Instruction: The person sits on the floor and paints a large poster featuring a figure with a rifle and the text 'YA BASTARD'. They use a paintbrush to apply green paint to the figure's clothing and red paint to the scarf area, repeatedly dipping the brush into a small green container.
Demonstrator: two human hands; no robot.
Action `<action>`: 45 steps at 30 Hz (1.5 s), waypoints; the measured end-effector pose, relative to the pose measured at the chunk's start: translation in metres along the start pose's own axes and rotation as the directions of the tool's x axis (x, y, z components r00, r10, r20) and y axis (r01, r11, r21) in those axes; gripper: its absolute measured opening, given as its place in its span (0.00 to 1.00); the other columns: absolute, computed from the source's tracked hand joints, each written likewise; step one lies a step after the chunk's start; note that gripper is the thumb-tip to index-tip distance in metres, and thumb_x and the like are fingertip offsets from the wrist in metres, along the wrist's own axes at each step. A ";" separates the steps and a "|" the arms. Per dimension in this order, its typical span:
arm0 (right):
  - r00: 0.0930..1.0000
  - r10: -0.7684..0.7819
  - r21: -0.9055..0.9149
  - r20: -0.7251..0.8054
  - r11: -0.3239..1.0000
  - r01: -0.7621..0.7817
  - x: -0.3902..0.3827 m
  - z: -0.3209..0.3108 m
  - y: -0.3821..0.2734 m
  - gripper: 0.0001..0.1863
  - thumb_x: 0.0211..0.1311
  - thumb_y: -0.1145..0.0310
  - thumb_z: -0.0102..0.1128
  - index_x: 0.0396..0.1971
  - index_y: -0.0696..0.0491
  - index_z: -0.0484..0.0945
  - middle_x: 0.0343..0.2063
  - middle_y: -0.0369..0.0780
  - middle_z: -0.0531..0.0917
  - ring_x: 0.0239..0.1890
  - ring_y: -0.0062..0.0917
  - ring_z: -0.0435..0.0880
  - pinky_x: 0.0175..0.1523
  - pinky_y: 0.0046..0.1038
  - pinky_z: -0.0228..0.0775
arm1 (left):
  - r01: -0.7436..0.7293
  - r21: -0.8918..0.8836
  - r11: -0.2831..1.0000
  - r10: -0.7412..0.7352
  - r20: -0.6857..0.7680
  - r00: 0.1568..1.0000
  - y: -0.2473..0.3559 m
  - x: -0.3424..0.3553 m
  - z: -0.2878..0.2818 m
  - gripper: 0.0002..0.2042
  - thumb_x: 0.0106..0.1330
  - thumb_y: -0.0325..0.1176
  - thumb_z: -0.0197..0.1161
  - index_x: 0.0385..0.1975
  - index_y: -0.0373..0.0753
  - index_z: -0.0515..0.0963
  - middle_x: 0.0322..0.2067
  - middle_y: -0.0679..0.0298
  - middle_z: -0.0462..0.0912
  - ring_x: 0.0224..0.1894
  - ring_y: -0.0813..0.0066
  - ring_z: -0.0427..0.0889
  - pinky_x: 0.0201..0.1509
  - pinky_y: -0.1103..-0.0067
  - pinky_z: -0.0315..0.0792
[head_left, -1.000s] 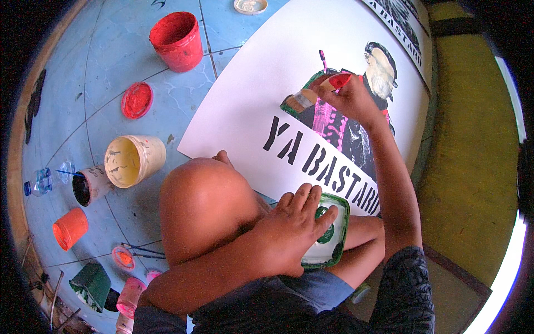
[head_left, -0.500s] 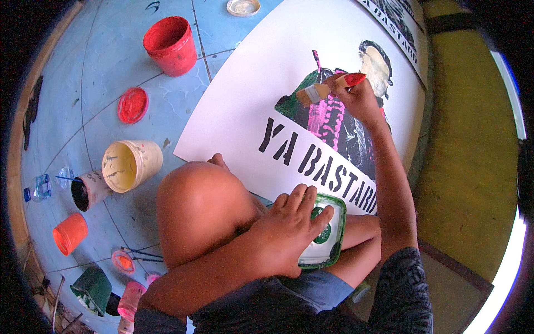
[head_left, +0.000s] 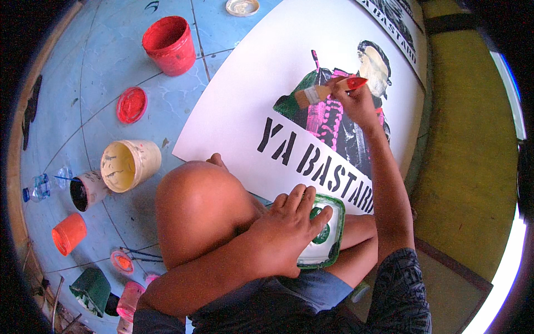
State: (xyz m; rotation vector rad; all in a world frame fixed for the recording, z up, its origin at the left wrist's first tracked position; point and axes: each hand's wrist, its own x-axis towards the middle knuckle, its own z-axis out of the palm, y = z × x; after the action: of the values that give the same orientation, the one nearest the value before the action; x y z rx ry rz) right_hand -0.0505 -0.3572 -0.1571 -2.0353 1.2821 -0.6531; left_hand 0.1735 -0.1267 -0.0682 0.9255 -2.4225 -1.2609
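My right hand (head_left: 353, 100) is closed round a flat paintbrush (head_left: 315, 96) with a red-tipped wooden handle. Its bristles point left over the green patch on the painted figure (head_left: 325, 111), and I cannot tell whether they touch it. That figure, in black, pink, cream and green, is on a large white sheet (head_left: 222, 106) with bold black lettering below it. Over my lap, my left hand (head_left: 286, 228) grips a square, green-rimmed plastic lid (head_left: 336, 245). Dark green paint (head_left: 321, 225) lies on the lid, and my fingers cover its left part.
On the blue tiled floor at left stand a red paint tub (head_left: 171, 47), a red lid (head_left: 132, 104), a cream tub (head_left: 130, 165), a black paint cup (head_left: 88, 191), an orange cup (head_left: 69, 234) and a tipped green tub (head_left: 90, 290). Another printed sheet (head_left: 397, 33) lies beyond.
The brush and my right hand have shifted very slightly down over the green patch. My left hand still grips the lid in nearly the same place.
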 end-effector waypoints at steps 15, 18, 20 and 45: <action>0.980 0.197 -0.192 0.011 0.963 -0.191 -0.020 0.005 -0.017 0.10 0.65 0.70 0.56 0.39 0.61 0.79 0.31 0.39 0.84 0.33 0.21 0.83 0.37 0.22 0.74 | 0.004 0.036 0.999 -0.005 0.027 1.000 0.001 0.000 -0.001 0.50 0.32 0.40 0.75 0.61 0.32 0.59 0.58 0.35 0.58 0.63 0.41 0.56 0.62 0.60 0.57; 0.991 0.127 -0.050 -0.037 0.990 -0.128 -0.024 0.005 -0.014 0.10 0.66 0.69 0.56 0.37 0.61 0.80 0.29 0.39 0.84 0.31 0.20 0.82 0.36 0.21 0.74 | -0.007 0.034 0.999 0.006 0.014 1.000 0.001 0.000 0.000 0.50 0.32 0.40 0.75 0.61 0.32 0.59 0.58 0.35 0.59 0.63 0.41 0.56 0.62 0.60 0.57; 0.989 0.092 0.012 -0.113 0.996 -0.091 -0.022 0.003 -0.011 0.11 0.66 0.68 0.55 0.36 0.61 0.81 0.28 0.39 0.84 0.30 0.19 0.82 0.35 0.21 0.73 | -0.012 0.035 0.999 0.012 0.006 1.000 0.001 0.000 0.001 0.50 0.32 0.39 0.75 0.61 0.32 0.59 0.58 0.35 0.59 0.63 0.41 0.56 0.63 0.60 0.57; 0.977 0.042 -0.061 0.211 0.998 -0.030 -0.024 0.013 -0.054 0.09 0.58 0.68 0.61 0.37 0.53 0.83 0.29 0.40 0.85 0.29 0.21 0.82 0.35 0.26 0.75 | -0.005 0.030 1.000 0.005 -0.017 1.000 0.000 -0.003 0.001 0.49 0.32 0.38 0.75 0.61 0.32 0.59 0.59 0.35 0.59 0.63 0.42 0.57 0.62 0.60 0.57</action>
State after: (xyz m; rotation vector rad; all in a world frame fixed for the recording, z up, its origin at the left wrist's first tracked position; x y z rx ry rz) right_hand -0.0183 -0.3149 -0.1280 -2.0607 1.2206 -0.3738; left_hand 0.1751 -0.1247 -0.0683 0.9336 -2.4358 -1.2129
